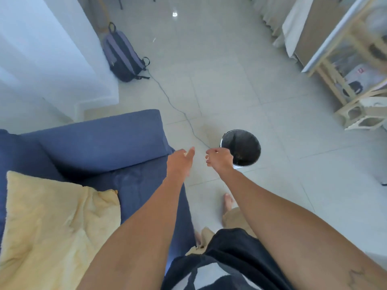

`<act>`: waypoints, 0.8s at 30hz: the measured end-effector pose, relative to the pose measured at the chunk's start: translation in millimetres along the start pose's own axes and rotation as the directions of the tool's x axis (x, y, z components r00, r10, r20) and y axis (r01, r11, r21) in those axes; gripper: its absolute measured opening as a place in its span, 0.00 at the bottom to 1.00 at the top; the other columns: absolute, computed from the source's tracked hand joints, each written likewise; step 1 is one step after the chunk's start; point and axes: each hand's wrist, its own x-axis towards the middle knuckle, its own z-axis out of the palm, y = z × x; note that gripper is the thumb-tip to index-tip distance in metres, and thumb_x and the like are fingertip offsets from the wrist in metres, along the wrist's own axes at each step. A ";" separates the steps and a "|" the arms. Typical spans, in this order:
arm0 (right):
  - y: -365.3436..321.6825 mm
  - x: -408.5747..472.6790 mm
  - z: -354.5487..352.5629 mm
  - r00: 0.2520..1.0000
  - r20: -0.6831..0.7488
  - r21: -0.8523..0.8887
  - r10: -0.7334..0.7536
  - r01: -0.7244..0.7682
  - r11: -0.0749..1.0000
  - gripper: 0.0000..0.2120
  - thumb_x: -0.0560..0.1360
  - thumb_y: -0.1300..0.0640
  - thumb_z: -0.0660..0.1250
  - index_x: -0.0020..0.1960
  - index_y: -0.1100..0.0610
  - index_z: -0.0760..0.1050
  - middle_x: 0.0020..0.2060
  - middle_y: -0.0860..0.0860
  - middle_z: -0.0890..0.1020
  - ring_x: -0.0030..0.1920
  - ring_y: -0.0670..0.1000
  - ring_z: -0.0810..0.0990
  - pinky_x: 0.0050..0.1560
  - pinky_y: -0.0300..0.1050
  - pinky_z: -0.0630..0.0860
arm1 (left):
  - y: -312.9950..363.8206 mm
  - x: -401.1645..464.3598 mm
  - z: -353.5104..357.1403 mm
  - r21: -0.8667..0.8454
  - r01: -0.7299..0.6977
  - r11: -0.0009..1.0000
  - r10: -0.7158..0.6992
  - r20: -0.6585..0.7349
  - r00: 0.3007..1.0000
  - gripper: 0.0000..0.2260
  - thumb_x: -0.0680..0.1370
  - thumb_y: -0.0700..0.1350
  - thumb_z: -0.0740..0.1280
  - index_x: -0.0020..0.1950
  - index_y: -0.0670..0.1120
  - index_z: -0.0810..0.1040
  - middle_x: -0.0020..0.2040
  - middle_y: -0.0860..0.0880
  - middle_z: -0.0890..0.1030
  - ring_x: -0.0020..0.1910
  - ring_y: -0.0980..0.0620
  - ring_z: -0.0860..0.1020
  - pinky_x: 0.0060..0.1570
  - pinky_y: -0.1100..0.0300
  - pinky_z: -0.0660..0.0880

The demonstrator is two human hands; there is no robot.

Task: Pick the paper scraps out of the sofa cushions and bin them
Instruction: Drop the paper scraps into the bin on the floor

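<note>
Because both hands stretch from the sofa (100,143) toward the bin (240,147), the left hand (181,159) pinches a pale scrap (185,153); the right hand (219,159) is clenched, apparently on scraps.

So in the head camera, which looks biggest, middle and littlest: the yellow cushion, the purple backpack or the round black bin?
1. Yellow fabric cushion, though it is nearest the camera.
2. Purple and black backpack.
3. Round black bin, only slightly smaller-looking than the backpack, so that order is unsure.
</note>
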 end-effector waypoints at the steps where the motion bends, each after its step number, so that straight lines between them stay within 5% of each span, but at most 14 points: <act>1: -3.2 3.1 -12.0 0.999 -0.011 0.046 0.030 -0.029 0.999 0.13 0.74 0.61 0.62 0.46 0.69 0.81 0.34 0.59 0.81 0.33 0.55 0.79 0.45 0.49 0.84 | 10.8 1.1 6.7 -0.006 -0.020 1.000 0.020 0.012 1.000 0.28 0.78 0.62 0.55 0.40 0.38 0.76 0.38 0.39 0.83 0.29 0.44 0.81 0.38 0.52 0.79; 7: -5.6 40.0 -74.4 0.983 -0.098 0.160 0.153 -0.136 0.978 0.14 0.75 0.60 0.61 0.45 0.65 0.83 0.35 0.55 0.82 0.32 0.52 0.77 0.44 0.48 0.83 | 65.8 24.9 61.9 -0.011 -0.080 0.997 0.080 0.121 0.989 0.20 0.77 0.50 0.52 0.37 0.39 0.77 0.33 0.40 0.80 0.29 0.41 0.79 0.43 0.42 0.81; 10: -1.9 71.8 -103.0 0.971 -0.116 0.139 0.207 -0.191 0.972 0.15 0.76 0.59 0.60 0.48 0.64 0.84 0.34 0.52 0.83 0.34 0.52 0.77 0.40 0.44 0.78 | 90.1 43.0 96.6 0.092 -0.103 0.990 0.084 0.183 0.979 0.18 0.77 0.47 0.53 0.41 0.38 0.78 0.38 0.37 0.83 0.37 0.37 0.82 0.49 0.44 0.79; 13: -0.7 107.8 -128.5 0.965 -0.086 0.090 0.249 -0.242 0.966 0.16 0.79 0.56 0.60 0.54 0.65 0.82 0.47 0.56 0.85 0.45 0.54 0.79 0.52 0.48 0.78 | 109.8 62.7 127.5 0.161 -0.064 0.985 0.031 0.203 0.979 0.16 0.77 0.47 0.55 0.46 0.38 0.78 0.46 0.38 0.84 0.45 0.35 0.82 0.48 0.50 0.78; 15: 0.0 133.0 -142.3 0.954 -0.072 0.067 0.292 -0.288 0.955 0.17 0.80 0.55 0.59 0.56 0.64 0.81 0.52 0.57 0.83 0.51 0.55 0.81 0.57 0.49 0.79 | 121.3 74.9 148.2 0.168 -0.032 0.985 -0.003 0.204 0.979 0.12 0.77 0.47 0.56 0.41 0.42 0.74 0.46 0.39 0.83 0.42 0.37 0.81 0.41 0.53 0.75; 19: 5.2 172.3 -166.4 0.919 -0.080 0.173 0.386 -0.369 0.913 0.22 0.80 0.52 0.53 0.47 0.61 0.83 0.35 0.52 0.82 0.32 0.51 0.75 0.40 0.46 0.73 | 143.9 101.1 189.5 0.112 0.064 0.992 -0.086 0.206 0.975 0.11 0.76 0.50 0.55 0.42 0.44 0.71 0.47 0.39 0.83 0.42 0.36 0.80 0.44 0.49 0.78; 24: 18.0 223.7 -185.4 0.890 0.014 0.201 0.456 -0.449 0.871 0.18 0.83 0.58 0.49 0.51 0.62 0.77 0.40 0.53 0.80 0.30 0.45 0.71 0.32 0.38 0.67 | 164.4 134.0 235.2 0.011 0.213 0.977 -0.210 0.238 0.948 0.18 0.81 0.50 0.53 0.57 0.40 0.76 0.53 0.36 0.82 0.53 0.35 0.81 0.54 0.43 0.78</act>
